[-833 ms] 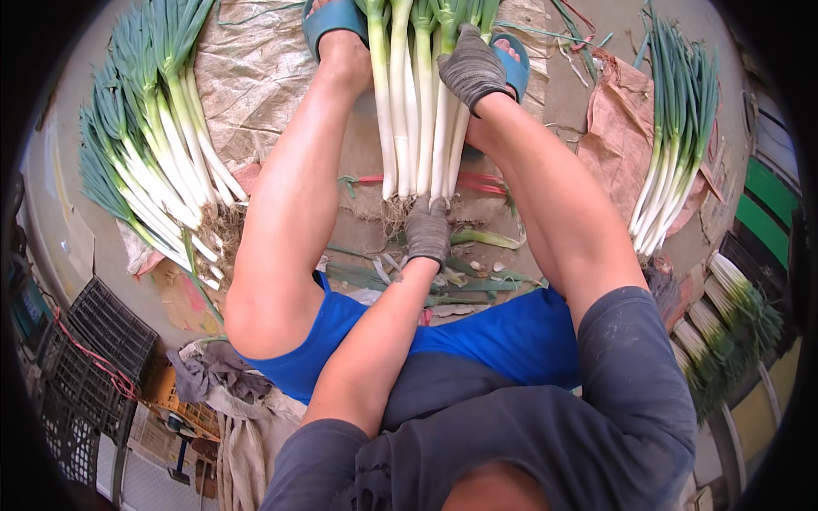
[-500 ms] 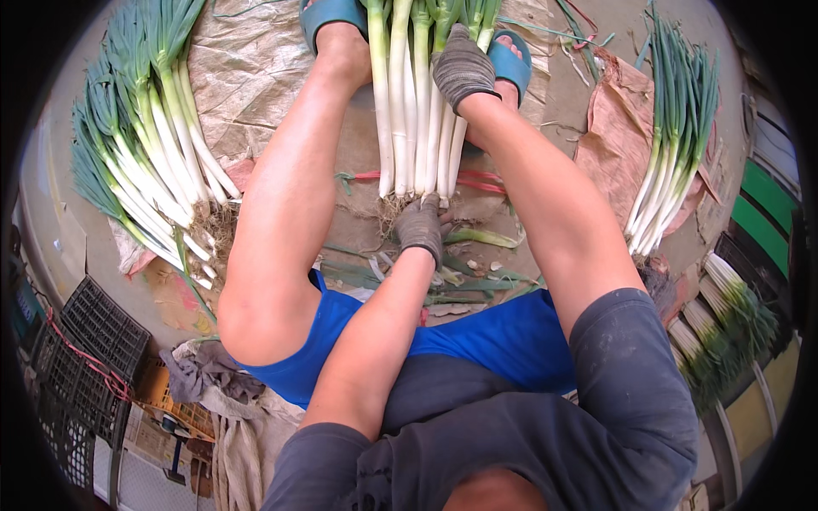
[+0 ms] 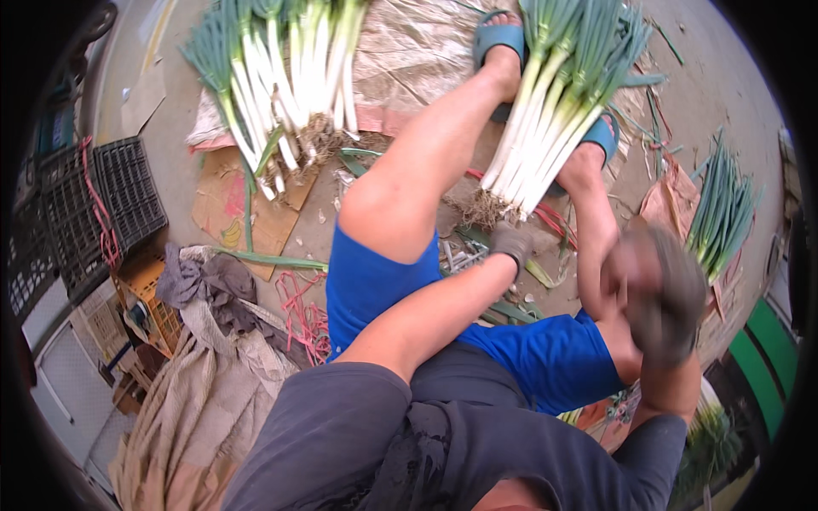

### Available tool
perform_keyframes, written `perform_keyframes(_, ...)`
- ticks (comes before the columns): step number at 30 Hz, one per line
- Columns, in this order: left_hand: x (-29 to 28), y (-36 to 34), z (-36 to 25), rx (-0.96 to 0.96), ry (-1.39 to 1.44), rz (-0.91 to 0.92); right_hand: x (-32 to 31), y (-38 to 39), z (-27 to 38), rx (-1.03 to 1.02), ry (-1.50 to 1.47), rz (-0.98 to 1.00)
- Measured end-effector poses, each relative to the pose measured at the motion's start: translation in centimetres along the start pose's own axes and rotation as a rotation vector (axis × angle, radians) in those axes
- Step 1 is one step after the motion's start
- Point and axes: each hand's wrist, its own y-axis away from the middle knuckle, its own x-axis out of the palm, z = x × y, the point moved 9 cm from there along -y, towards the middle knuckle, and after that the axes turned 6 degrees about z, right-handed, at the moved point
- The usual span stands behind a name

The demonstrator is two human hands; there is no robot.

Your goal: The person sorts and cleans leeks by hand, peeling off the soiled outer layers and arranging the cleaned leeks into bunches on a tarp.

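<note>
A bunch of leeks [image 3: 545, 128], with long white stalks and green leaves, slants between my two sandalled feet, its roots toward me. My left hand [image 3: 511, 244], in a grey work glove, is at the root end of this bunch. Its fingers are largely hidden, so whether it grips the roots does not show. My right hand [image 3: 656, 289], also gloved, is raised above my right knee, away from the bunch. Motion smears its fingers, and I cannot make out anything in it.
More leeks [image 3: 290, 77] lie at the upper left, others [image 3: 722, 209] at the right. Pink twine [image 3: 304, 319] lies tangled beside my left thigh. Black crates [image 3: 128, 187] and a crumpled cloth [image 3: 204, 400] are at the left. Leaf scraps litter the floor.
My right hand has left the stalks and come back toward me, beside my right knee. My left hand stays by the roots. The view has swung left, and the bunch now appears slanted.
</note>
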Motion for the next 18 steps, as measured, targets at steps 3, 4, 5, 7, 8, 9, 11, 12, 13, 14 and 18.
perform_keyframes(3, 0.0, 7.0, -7.2, 0.178, 0.03, 0.207, 2.7, 1.0, 4.2, -0.09, -0.057, -0.031)
perform_keyframes(4, -2.2, 8.9, -8.9, 0.206, 0.129, 0.25, 4.3, 0.1, 4.2, -0.126, -0.091, 0.001)
perform_keyframes(5, -3.5, 9.7, -10.6, 0.386, 0.259, 0.359, 5.4, -0.6, 4.7, -0.155, -0.108, 0.028)
perform_keyframes(7, -11.1, 12.9, -15.5, 0.615, 0.31, 0.218, 6.1, -0.8, 5.5, -0.182, -0.13, 0.024)
perform_keyframes(8, -16.3, 13.6, -17.1, 0.671, 0.388, 0.083, 6.4, -0.9, 5.8, -0.196, -0.141, 0.028)
perform_keyframes(9, -20.9, 14.5, -19.0, 0.732, 0.452, -0.031, 6.1, -0.8, 6.2, -0.205, -0.143, 0.007)
perform_keyframes(11, -29.7, 12.0, -18.8, 0.684, 0.319, -0.287, 5.7, -0.3, 6.9, -0.224, -0.157, -0.016)
perform_keyframes(12, -34.1, 8.8, -16.4, 0.668, 0.401, -0.379, 6.1, -0.2, 7.6, -0.247, -0.172, 0.001)
perform_keyframes(13, -37.9, 5.5, -13.8, 0.578, 0.397, -0.455, 5.8, 0.4, 8.4, -0.268, -0.19, 0.011)
perform_keyframes(14, -41.6, 2.8, -11.1, 0.471, 0.273, -0.615, 5.8, 0.9, 9.4, -0.298, -0.208, 0.033)
perform_keyframes(18, -48.8, -4.4, -5.9, -0.12, -0.303, -0.887, 4.4, 3.5, 11.8, -0.396, -0.273, 0.145)
